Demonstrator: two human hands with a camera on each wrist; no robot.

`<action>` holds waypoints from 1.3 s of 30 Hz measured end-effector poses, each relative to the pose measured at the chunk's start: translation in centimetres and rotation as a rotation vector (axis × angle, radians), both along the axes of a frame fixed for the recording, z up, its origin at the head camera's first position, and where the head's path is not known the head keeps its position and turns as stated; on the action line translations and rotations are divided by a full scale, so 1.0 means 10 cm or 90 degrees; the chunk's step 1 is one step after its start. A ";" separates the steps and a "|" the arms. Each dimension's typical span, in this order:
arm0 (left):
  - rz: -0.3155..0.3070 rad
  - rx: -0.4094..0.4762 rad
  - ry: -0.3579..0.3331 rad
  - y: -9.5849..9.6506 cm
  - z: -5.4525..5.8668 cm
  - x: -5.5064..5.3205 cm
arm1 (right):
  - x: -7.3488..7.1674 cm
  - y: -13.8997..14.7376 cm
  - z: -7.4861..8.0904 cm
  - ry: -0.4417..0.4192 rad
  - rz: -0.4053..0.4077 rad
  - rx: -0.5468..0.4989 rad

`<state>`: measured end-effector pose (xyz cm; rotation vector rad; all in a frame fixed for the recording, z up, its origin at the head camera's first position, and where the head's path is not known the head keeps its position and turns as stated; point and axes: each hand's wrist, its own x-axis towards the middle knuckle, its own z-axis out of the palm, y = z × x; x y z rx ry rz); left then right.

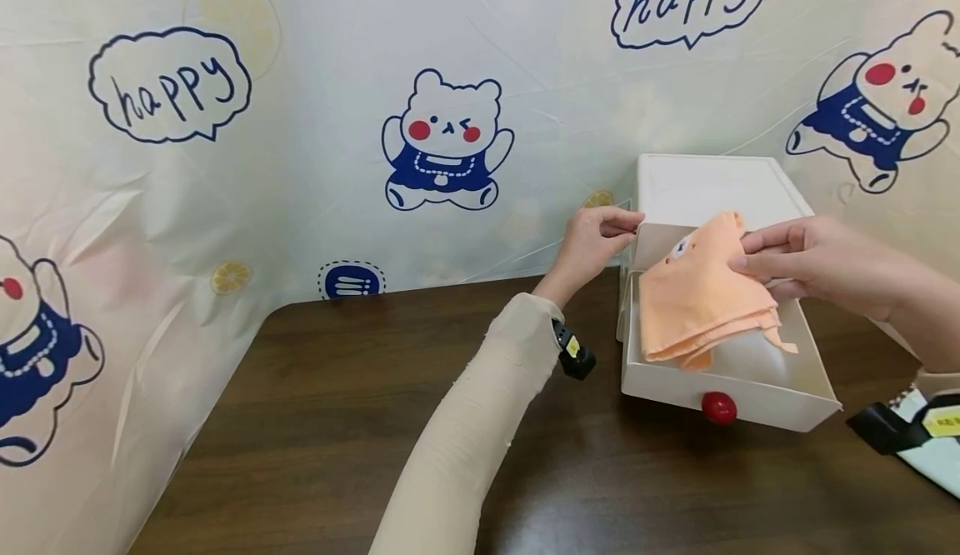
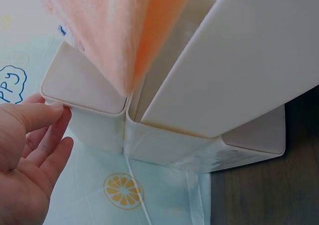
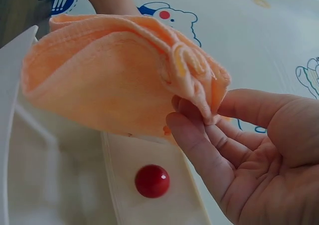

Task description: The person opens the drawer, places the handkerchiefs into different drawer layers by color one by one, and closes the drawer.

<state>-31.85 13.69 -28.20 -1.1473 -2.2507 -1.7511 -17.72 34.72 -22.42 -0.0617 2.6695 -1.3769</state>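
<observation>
A white drawer cabinet stands at the back right of the table, its lower drawer pulled out. A red round knob sits on that drawer's front. My right hand pinches a folded orange towel between thumb and fingers, above the open drawer; in the right wrist view the towel hangs from the fingertips. My left hand touches the cabinet's upper left edge, its thumb and fingers loosely bent at the corner in the left wrist view. The towel partly covers the drawer's inside.
A dark wooden table extends to the left of the cabinet. Behind it hangs a pale curtain printed with bears and "happy" bubbles. A second red knob shows on the upper drawer front. Something whitish lies in the drawer under the towel.
</observation>
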 end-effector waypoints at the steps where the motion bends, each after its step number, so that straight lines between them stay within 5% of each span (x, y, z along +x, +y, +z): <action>1: 0.001 -0.002 0.001 0.00 0.00 0.00 | -0.01 -0.01 0.00 -0.004 0.003 -0.005; 8: 0.001 -0.002 -0.002 0.01 -0.01 -0.01 | -0.06 -0.04 0.01 0.005 0.009 -0.041; 12: 0.005 -0.006 -0.001 0.01 0.00 -0.01 | -0.07 -0.04 0.01 0.003 0.003 -0.002; 17: 0.012 -0.014 -0.001 0.01 0.00 0.01 | -0.05 0.03 -0.12 -0.031 0.002 0.057; 39: 0.009 -0.009 0.005 0.00 0.02 0.02 | 0.14 0.29 -0.47 -0.138 -0.007 0.035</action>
